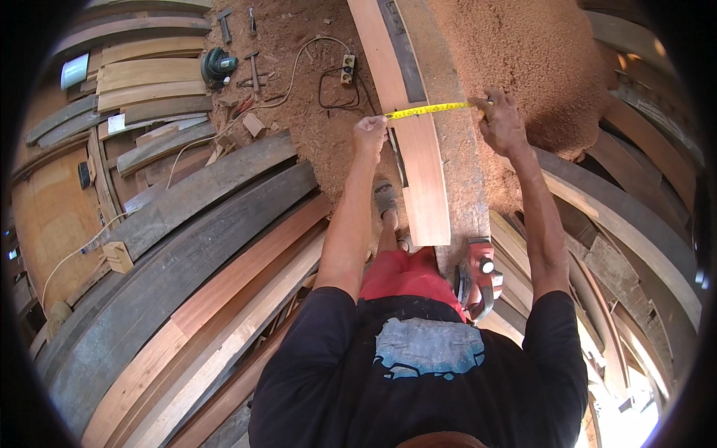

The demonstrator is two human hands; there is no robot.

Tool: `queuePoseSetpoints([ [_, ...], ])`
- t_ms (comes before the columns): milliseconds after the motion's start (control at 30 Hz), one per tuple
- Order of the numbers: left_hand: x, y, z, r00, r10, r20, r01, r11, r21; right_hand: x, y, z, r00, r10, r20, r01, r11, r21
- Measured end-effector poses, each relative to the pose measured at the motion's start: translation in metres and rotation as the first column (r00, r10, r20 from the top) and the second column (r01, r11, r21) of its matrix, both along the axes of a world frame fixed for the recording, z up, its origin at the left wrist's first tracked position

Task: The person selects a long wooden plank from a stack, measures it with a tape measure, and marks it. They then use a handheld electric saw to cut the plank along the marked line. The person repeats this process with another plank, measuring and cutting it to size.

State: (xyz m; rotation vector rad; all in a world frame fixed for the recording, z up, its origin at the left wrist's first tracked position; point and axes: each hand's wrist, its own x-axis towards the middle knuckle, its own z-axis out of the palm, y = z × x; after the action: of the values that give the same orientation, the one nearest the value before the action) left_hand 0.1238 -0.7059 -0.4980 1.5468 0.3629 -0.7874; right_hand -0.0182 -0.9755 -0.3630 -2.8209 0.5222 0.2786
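A yellow tape measure (pixel 433 110) is drawn out crosswise over a long reddish plank (pixel 424 168). The tape's left end is pinched between the fingers of my left hand (pixel 370 137), just past the plank's left edge. On the other side, my right hand (pixel 503 125) is closed around the tape's other end; its case is mostly hidden by the fingers. Beneath the plank runs a wider, weathered beam (pixel 464 172). A dark strip (pixel 407 63) lies along the plank's far part, stopping just short of the tape.
A red power planer (pixel 484 275) sits at the beam's near end. Stacked boards (pixel 179 246) fill the left. A sawdust heap (pixel 538 67) rises at right. A socket block (pixel 348 69) with cords, hammers (pixel 254 71) and a green power tool (pixel 216 67) lie on the ground.
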Motion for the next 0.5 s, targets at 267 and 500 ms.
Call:
queuePoseSetpoints([
  [267, 0.0, -0.001, 0.008, 1.0, -0.025, 0.006, 0.025, 0.999, 0.023, 0.0, 0.012, 0.004, 0.997, -0.013, 0.078, 0.015, 0.999, -0.028],
  [500, -0.001, -0.002, 0.012, 1.0, -0.006, 0.024, 0.006, 1.0, 0.02, 0.004, 0.007, 0.002, 0.998, -0.041, 0.044, 0.044, 0.997, -0.066],
])
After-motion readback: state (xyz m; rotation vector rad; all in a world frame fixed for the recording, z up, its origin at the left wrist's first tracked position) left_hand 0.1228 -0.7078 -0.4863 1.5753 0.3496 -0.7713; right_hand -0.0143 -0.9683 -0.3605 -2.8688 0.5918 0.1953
